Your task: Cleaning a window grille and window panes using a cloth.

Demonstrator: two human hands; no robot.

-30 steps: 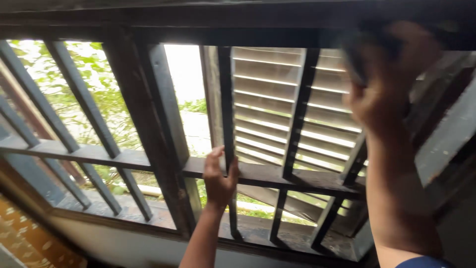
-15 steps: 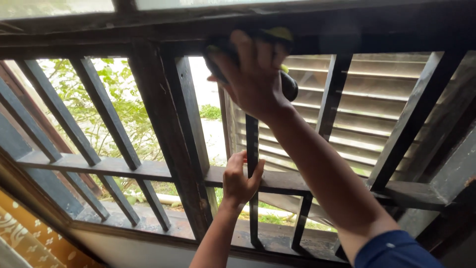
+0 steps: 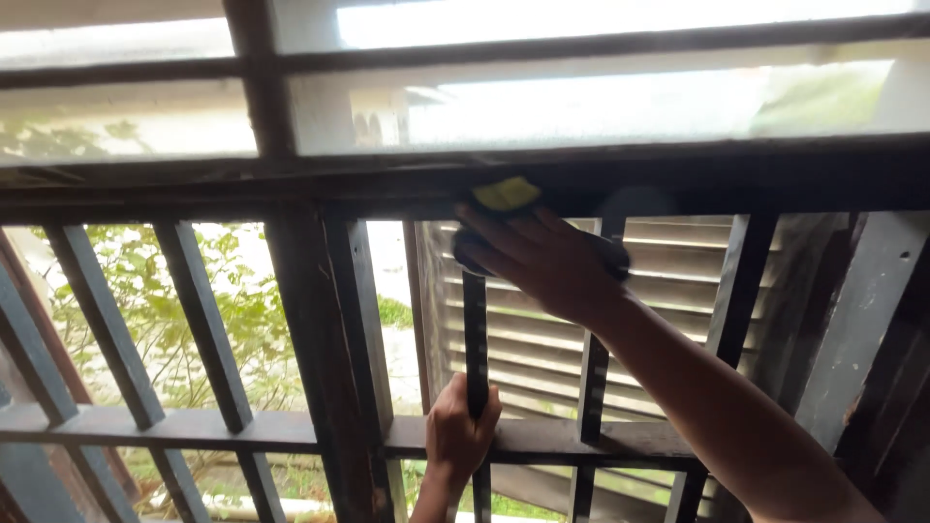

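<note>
- A yellow sponge [image 3: 506,194] was pressed against the window frame [image 3: 291,199] by the right hand [image 3: 542,261], fingers spread flat.
- A vertical bar [image 3: 475,339] was gripped by the left hand [image 3: 460,431], seemingly for steadiness.

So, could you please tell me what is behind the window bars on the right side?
Behind the dark window bars a louvered shutter shows, with greenery farther left. The right hand, pressing a yellow sponge to the frame, covers part of the shutter's upper slats.

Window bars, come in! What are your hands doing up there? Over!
Right hand presses yellow sponge against top rail. Left hand wrapped around vertical bar. Louvred shutter behind, nothing blocking.
</note>
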